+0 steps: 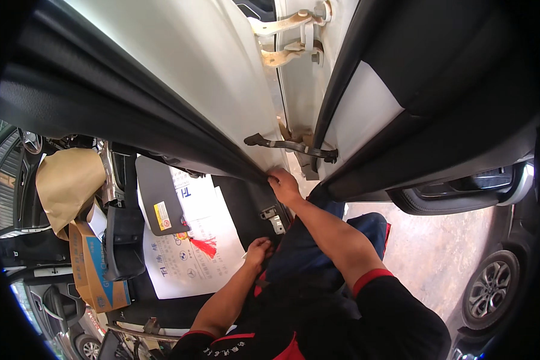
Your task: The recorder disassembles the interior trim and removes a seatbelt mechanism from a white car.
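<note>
My right hand (pixel 285 186) is up at the white door pillar (pixel 222 78), its fingers closed on the edge of the black rubber door seal (pixel 246 168). My left hand (pixel 258 250) is lower, over the dark car floor, with its fingers curled. What they hold, if anything, is hidden. Just above my left hand a metal bracket (pixel 273 220) is fixed to the floor. A black door check strap (pixel 291 146) spans the gap between pillar and open door (pixel 366 114), above my right hand.
White printed paper mats (pixel 213 264) cover the floor on the left. A grey sun visor (pixel 161 195) and a red tassel (pixel 203 245) lie there. Farther left are an opened cardboard box (pixel 81 264) and brown paper (pixel 69 183). Another car's wheel (pixel 492 290) shows at right.
</note>
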Demonstrator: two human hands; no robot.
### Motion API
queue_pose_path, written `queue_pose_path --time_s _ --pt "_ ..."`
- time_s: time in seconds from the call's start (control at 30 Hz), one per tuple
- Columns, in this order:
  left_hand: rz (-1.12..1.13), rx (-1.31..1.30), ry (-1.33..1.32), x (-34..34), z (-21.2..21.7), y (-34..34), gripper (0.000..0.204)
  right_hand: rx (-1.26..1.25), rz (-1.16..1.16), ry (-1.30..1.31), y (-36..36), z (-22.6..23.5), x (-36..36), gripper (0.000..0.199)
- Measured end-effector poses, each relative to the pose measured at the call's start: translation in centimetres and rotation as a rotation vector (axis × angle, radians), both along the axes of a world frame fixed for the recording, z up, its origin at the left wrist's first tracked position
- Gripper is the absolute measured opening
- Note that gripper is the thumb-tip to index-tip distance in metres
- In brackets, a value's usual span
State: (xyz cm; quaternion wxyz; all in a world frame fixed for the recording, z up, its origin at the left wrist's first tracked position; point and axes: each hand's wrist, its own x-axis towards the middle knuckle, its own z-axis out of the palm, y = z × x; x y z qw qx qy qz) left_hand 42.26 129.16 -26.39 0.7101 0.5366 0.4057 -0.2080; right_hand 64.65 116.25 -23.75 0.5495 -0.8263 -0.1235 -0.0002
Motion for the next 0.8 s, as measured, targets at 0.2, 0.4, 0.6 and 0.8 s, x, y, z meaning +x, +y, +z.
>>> queue_pose_path --time_s 0.2,0.4,0.6,0.8 --pt "0.022 -0.058 -0.019 0.6 0.1 -0.2 0.026 -0.131 -0.032 0.084 0.3 0.8 1.2 0.019" --pt "0.014 -0.017 -0.039 -0.3 -0.1 0.5 0.027 -0.068 0.084 0.002 -0.7 2.5 1.1 0.019" --pt "-0.031 -0.015 -0.023 -0.1 -0.5 0.1 0.027 -0.131 0.102 -0.140 -0.3 1.7 1.7 0.017" --pt "-0.011 0.008 -0.077 1.2 1.4 0.4 0.029 0.091 -0.414 0.342 -0.7 -2.8 4.0 0.021"
